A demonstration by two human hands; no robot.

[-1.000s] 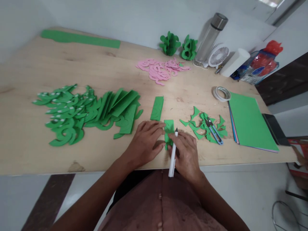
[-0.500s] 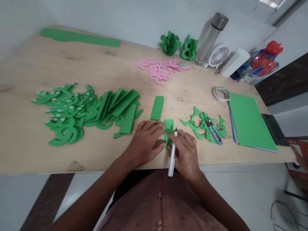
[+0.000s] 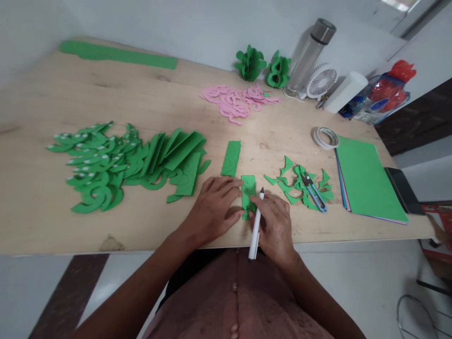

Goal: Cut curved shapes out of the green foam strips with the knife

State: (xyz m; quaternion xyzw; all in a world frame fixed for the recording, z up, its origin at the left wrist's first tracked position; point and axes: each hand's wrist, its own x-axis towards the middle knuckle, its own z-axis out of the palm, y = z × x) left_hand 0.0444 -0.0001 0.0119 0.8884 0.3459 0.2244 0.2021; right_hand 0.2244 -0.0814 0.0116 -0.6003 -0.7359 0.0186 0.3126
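A small green paper strip (image 3: pixel 249 186) with faint curved lines lies near the table's front edge, between my two hands. My left hand (image 3: pixel 213 205) rests at its left side, thumb apart from the fingers, fingertips touching the strip's edge. A white pen (image 3: pixel 257 226) is held in my right hand (image 3: pixel 273 219), its dark tip pointing away from me. The right fingertips rest at the strip's right side, and the thumb is partly hidden behind the pen. Just beyond lies another green strip (image 3: pixel 231 157) with drawn curves.
Green cut-outs (image 3: pixel 102 160) and folded green papers (image 3: pixel 173 150) are heaped left. Blue thread snips (image 3: pixel 316 193) lie on green scraps (image 3: pixel 287 186) to the right, near tape rolls (image 3: pixel 317 141) and a paper stack (image 3: pixel 370 179). Pink cut-outs (image 3: pixel 233 103) and a bottle (image 3: pixel 307 56) are farther back.
My right hand has shifted slightly right, and the pen in it has tilted and moved right. More of the strip's right side shows. My left hand stays where it was.
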